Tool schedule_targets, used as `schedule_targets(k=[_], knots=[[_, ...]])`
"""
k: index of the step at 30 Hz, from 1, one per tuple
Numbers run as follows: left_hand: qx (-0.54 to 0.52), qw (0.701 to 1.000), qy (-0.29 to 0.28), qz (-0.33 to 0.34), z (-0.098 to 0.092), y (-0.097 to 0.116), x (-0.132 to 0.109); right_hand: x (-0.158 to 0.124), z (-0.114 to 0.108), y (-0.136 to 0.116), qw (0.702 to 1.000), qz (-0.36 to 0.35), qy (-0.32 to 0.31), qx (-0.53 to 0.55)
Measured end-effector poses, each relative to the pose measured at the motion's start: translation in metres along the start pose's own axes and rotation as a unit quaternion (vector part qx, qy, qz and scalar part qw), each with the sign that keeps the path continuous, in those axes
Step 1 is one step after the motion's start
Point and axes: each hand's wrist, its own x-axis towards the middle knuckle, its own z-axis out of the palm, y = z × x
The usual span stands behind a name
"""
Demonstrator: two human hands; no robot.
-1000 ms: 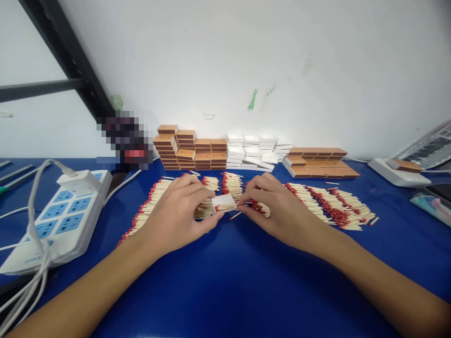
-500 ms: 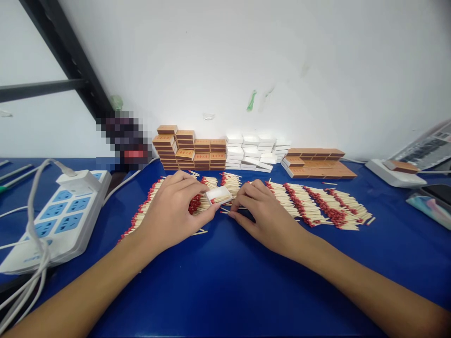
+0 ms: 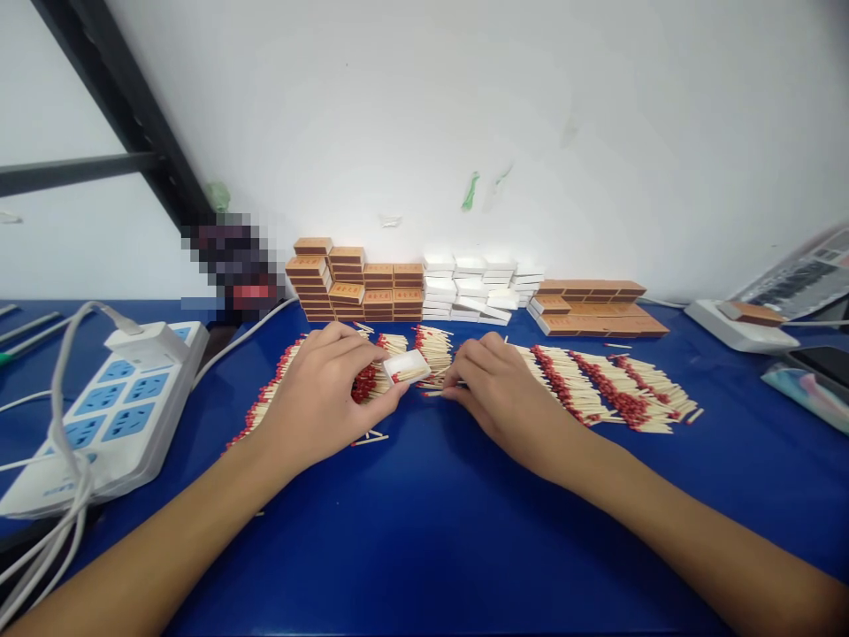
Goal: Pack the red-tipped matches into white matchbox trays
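My left hand [image 3: 325, 389] grips a small white matchbox tray [image 3: 408, 361] between thumb and fingers, its open side tilted toward me. A few matches lie along the tray's near side. To the right, my right hand [image 3: 500, 398] is closed in a pinch, low over the table. A match [image 3: 433, 394] runs into its thumb and fingertips, which partly hide it. Red-headed matches [image 3: 434, 349] lie in a pile just behind the tray and fingers. Another row of matches [image 3: 269, 389] is partly covered by my left hand.
Brown matchboxes [image 3: 391, 296] and white trays [image 3: 470, 287] are stacked along the wall. Flat brown sleeves [image 3: 597, 318] lie right of them. More match rows [image 3: 616, 389] spread rightward. A power strip [image 3: 116, 407] with cables sits at left; a white device [image 3: 736, 327] is at right.
The fingers of my right hand have closed together at the match. My left hand still holds the tray, which has barely shifted left as the view moved slightly.
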Motion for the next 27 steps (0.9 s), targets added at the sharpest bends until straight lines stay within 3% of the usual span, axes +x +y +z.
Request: schedule_targets(k=[6, 11, 15, 17, 22, 27], knots=[[-0.021, 0.999, -0.021, 0.015, 0.001, 0.008, 0.0, 0.003, -0.018, 0.003, 0.996, -0.006, 0.082, -0.018], [-0.082, 0.996, -0.019, 0.028, 0.003, 0.02, -0.001, 0.003, -0.019, -0.013, 0.996, -0.03, 0.082, 0.015], [-0.044, 0.999, 0.009, 0.023, 0.001, 0.016, 0.001, 0.002, -0.022, -0.006, 0.993, -0.011, 0.103, 0.052], [-0.016, 0.999, 0.038, 0.011, 0.0, 0.01, 0.002, 0.0, -0.022, 0.002, 0.996, 0.008, 0.082, 0.041], [0.013, 0.997, 0.074, -0.025, -0.004, 0.004, 0.003, -0.003, -0.015, 0.01, 0.998, 0.025, -0.044, 0.042], [0.008, 0.997, 0.058, -0.041, -0.002, 0.008, 0.003, -0.002, -0.009, 0.002, 0.998, 0.008, -0.062, 0.013]])
